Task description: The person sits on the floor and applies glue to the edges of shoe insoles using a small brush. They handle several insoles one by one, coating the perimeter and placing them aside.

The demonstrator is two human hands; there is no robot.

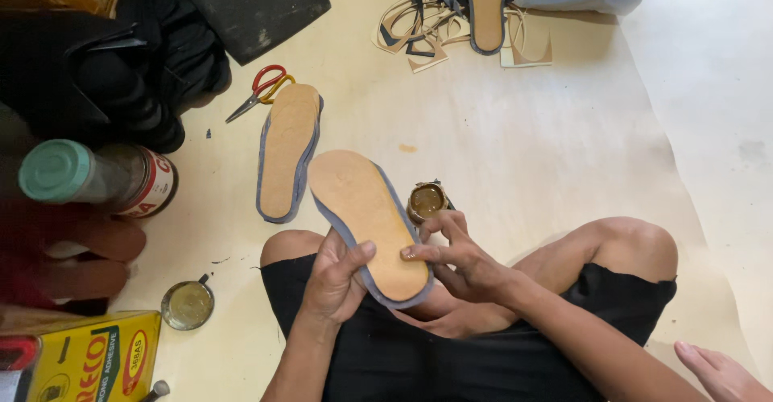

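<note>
A tan shoe sole (pixel 362 217) with a grey-blue rim is held over my lap, its toe pointing away to the upper left. My left hand (pixel 334 277) grips its near left edge, thumb on top. My right hand (pixel 455 257) is at the sole's right edge, with the index finger laid flat on the tan face and the other fingers curled. A small open jar of brownish glue (pixel 426 201) stands on the floor just beyond my right hand.
A second matching sole (pixel 287 152) lies on the floor to the left, with red-and-yellow scissors (pixel 259 90) beyond it. At the left are a teal-capped bottle (pixel 88 178), a yellow adhesive tin (pixel 88 358) and a round glue-filled lid (pixel 187 304). Scraps and a third sole (pixel 486 4) lie at the far top.
</note>
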